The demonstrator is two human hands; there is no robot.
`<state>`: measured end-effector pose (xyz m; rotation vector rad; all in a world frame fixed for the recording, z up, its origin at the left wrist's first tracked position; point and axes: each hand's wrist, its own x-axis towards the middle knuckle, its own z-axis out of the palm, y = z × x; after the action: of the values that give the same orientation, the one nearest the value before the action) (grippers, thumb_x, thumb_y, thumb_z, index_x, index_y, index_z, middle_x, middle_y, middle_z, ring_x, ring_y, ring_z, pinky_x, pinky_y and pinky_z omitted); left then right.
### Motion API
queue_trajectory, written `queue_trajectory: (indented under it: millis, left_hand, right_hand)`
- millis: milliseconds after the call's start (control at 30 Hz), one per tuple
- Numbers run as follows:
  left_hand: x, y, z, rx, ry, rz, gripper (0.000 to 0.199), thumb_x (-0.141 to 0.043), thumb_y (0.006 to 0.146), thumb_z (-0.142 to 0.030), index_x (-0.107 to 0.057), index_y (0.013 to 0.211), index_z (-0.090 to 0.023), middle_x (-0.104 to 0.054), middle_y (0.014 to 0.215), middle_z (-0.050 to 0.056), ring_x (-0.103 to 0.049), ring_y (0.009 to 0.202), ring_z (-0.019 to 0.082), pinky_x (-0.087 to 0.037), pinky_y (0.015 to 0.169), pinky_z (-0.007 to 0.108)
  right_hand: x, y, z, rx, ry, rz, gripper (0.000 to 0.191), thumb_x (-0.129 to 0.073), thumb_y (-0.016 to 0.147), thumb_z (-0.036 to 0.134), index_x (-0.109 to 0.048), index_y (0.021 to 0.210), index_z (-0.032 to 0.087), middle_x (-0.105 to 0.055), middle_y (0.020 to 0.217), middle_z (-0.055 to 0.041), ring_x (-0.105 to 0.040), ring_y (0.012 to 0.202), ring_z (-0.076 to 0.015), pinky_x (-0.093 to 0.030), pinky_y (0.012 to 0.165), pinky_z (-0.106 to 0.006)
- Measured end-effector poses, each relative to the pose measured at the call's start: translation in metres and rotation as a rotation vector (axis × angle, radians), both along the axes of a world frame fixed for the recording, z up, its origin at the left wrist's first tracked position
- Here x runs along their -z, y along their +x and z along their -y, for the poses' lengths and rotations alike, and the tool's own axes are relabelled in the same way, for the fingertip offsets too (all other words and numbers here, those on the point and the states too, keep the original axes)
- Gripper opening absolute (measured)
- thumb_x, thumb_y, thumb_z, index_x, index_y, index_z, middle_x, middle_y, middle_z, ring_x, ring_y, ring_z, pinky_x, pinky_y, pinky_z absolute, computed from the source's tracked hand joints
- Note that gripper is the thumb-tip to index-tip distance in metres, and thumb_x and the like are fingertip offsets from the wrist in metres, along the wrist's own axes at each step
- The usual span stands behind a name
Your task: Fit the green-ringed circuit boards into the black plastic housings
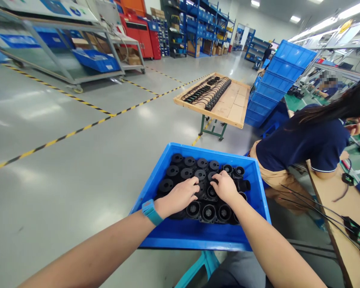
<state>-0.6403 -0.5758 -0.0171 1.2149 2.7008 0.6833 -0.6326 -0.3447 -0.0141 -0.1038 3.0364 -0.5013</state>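
Observation:
A blue bin [195, 243] holds rows of black round parts. Those at the back left, such as one black part [166, 185], show flat discs with a central hole; front ones, like another black part [209, 213], show open round cups. My left hand [184, 194], with a teal band on the wrist, rests over the middle of the rows, its curled fingertips at a black disc [200, 175]. My right hand [224, 186] is beside it, fingers bent onto a black disc [212, 176]. What lies under both palms is hidden.
Beyond the bin stands a wooden-topped cart [238, 105] with rows of cabled black parts. Stacked blue crates [276, 78] are behind it. A person in a navy shirt [300, 140] sits close on the right at a workbench [333, 196]. A teal stool [199, 269] is below the bin.

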Motion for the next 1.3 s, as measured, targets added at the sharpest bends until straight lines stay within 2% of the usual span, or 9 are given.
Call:
queue_trajectory:
  millis: [133, 400, 500, 567, 667, 833, 1067, 1167, 1300]
  left_hand:
    - [0.003, 0.0, -0.002, 0.006, 0.023, -0.016, 0.016, -0.069, 0.085, -0.014, -0.055, 0.088, -0.021, -0.06, 0.106, 0.006, -0.06, 0.101, 0.024, -0.05, 0.085, 0.036]
    - [-0.001, -0.006, -0.008, -0.203, 0.237, 0.051, 0.032, -0.068, 0.087, -0.037, -0.043, 0.074, -0.022, -0.058, 0.08, 0.001, -0.058, 0.078, 0.019, -0.047, 0.071, 0.033]
    - [-0.001, -0.011, -0.009, -0.304, 0.267, 0.161, 0.025, -0.068, 0.086, -0.037, -0.047, 0.088, -0.023, -0.059, 0.077, -0.002, -0.059, 0.069, 0.018, -0.047, 0.066, 0.032]
    - [0.0, -0.017, -0.01, -0.303, 0.278, 0.178, 0.024, -0.063, 0.088, -0.03, -0.05, 0.107, -0.023, -0.064, 0.088, 0.002, -0.065, 0.079, 0.021, -0.051, 0.073, 0.034]
    - [-0.001, -0.031, -0.013, -0.22, 0.152, 0.077, 0.026, -0.05, 0.09, -0.014, -0.055, 0.114, -0.022, -0.063, 0.105, 0.009, -0.065, 0.098, 0.023, -0.051, 0.088, 0.039]
    - [-0.004, -0.048, -0.024, -0.19, -0.154, -0.052, 0.012, -0.056, 0.088, -0.02, -0.06, 0.099, -0.019, -0.056, 0.101, 0.009, -0.062, 0.089, 0.024, -0.051, 0.08, 0.037]
    - [-0.006, -0.049, -0.023, -0.125, -0.195, 0.012, 0.002, -0.059, 0.087, -0.017, -0.057, 0.086, -0.019, -0.05, 0.111, 0.008, -0.061, 0.093, 0.02, -0.049, 0.083, 0.032]
    - [-0.003, -0.05, -0.022, -0.088, -0.14, 0.05, 0.006, -0.058, 0.084, -0.015, -0.054, 0.085, -0.019, -0.052, 0.105, 0.006, -0.06, 0.089, 0.019, -0.047, 0.079, 0.031]
    - [0.006, -0.054, -0.023, -0.096, -0.034, 0.048, 0.014, -0.059, 0.082, -0.017, -0.047, 0.077, -0.02, -0.054, 0.091, 0.002, -0.057, 0.081, 0.019, -0.042, 0.072, 0.03]
  right_hand:
    - [-0.002, -0.014, 0.012, -0.012, 0.17, 0.098, 0.024, -0.069, 0.09, 0.037, -0.071, 0.107, 0.021, -0.056, 0.112, -0.0103, -0.062, 0.101, -0.0231, -0.049, 0.088, -0.034]
    - [-0.002, -0.017, 0.008, -0.012, 0.138, 0.09, 0.024, -0.075, 0.083, 0.034, -0.066, 0.1, 0.019, -0.054, 0.112, -0.0064, -0.062, 0.09, -0.0174, -0.049, 0.08, -0.03]
    - [-0.002, -0.015, 0.01, -0.028, 0.121, 0.061, 0.025, -0.078, 0.082, 0.034, -0.066, 0.098, 0.019, -0.054, 0.112, -0.0061, -0.062, 0.091, -0.0174, -0.049, 0.08, -0.029]
    - [-0.002, -0.013, 0.012, -0.044, 0.113, 0.036, 0.022, -0.078, 0.082, 0.032, -0.065, 0.095, 0.02, -0.055, 0.11, -0.0057, -0.061, 0.092, -0.0174, -0.048, 0.079, -0.028]
    - [0.0, -0.01, 0.014, -0.054, 0.104, -0.004, 0.017, -0.075, 0.086, 0.032, -0.064, 0.091, 0.02, -0.058, 0.105, -0.0052, -0.061, 0.091, -0.0175, -0.047, 0.079, -0.028]
    - [-0.003, -0.012, 0.016, 0.104, -0.035, -0.121, 0.044, -0.064, 0.089, 0.062, -0.058, 0.082, 0.019, -0.061, 0.089, -0.0046, -0.06, 0.082, -0.0184, -0.045, 0.075, -0.029]
    - [-0.011, -0.044, 0.009, 0.244, -0.202, -0.067, 0.018, -0.053, 0.094, 0.022, -0.055, 0.111, 0.016, -0.068, 0.098, -0.0117, -0.063, 0.089, -0.0241, -0.044, 0.079, -0.035]
    - [-0.012, -0.053, 0.007, 0.271, -0.261, -0.057, 0.022, -0.053, 0.086, 0.009, -0.057, 0.106, 0.017, -0.068, 0.097, -0.0116, -0.063, 0.09, -0.0244, -0.044, 0.082, -0.036]
    - [-0.009, -0.057, 0.007, 0.369, -0.428, -0.087, 0.015, -0.06, 0.079, 0.011, -0.057, 0.091, 0.019, -0.067, 0.096, -0.0096, -0.063, 0.097, -0.0247, -0.045, 0.088, -0.038]
